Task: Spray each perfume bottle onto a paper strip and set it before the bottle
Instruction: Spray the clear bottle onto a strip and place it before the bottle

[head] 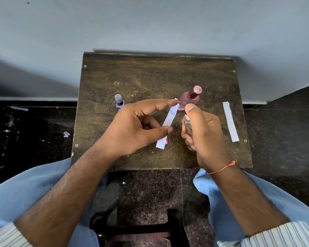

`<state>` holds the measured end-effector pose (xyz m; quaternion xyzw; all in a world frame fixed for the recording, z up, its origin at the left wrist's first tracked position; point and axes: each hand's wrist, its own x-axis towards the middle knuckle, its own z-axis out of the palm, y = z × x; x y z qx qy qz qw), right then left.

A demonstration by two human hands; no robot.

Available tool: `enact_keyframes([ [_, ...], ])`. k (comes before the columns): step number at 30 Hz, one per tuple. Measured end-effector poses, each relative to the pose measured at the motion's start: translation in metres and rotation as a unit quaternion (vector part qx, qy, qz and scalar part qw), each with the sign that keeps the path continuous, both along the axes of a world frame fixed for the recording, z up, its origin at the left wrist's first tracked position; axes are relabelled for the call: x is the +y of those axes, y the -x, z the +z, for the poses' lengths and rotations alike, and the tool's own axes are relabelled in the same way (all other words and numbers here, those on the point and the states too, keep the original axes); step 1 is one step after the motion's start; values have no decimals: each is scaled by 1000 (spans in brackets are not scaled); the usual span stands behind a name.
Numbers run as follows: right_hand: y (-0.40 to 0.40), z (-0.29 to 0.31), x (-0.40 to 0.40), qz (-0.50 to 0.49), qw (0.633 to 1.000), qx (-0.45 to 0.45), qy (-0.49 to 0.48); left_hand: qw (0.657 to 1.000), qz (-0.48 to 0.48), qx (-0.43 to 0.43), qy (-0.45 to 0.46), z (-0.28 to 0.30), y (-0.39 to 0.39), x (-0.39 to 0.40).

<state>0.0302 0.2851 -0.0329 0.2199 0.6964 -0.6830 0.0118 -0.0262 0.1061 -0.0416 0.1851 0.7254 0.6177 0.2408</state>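
Observation:
My left hand (139, 127) holds a white paper strip (169, 122) between forefinger and thumb, stretched above a small dark wooden table (150, 73). My right hand (203, 132) grips a small clear perfume bottle (188, 124), forefinger on its top, right beside the strip. A pink perfume bottle (189, 98) stands just behind the hands. A small blue bottle with a clear cap (119, 102) stands at the table's left, partly hidden by my left hand. A second paper strip (230, 122) lies flat near the table's right edge.
The table stands against a pale wall (150, 24) on a dark speckled floor (284, 139). Paper scraps (66, 134) lie on the floor at left. A dark stool (137, 227) shows below, between my knees in blue trousers (34, 189).

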Motion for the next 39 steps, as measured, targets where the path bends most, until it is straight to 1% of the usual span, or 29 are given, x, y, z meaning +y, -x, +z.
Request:
enact_keyframes([
  [5,1,0,-1,8,1000,-7,11,1000,-1,-1,6,1,0,0],
  [10,1,-1,-1,9,1000,-8,-11,1000,10,-3,4,1,1,-1],
  [16,2,-2,0,-5,1000,-20,0,1000,7,-7,5,2,1,-1],
  [23,2,-1,1,-2,1000,-21,12,1000,15,-6,5,0,1,-2],
  [28,3,-1,3,-2,999,-39,28,1000,14,-8,-1,0,1,-1],
  [32,2,1,2,13,999,-32,22,1000,13,-9,-4,0,1,-1],
  [39,3,-1,5,8,999,-29,18,1000,14,2,1,0,1,-2],
])
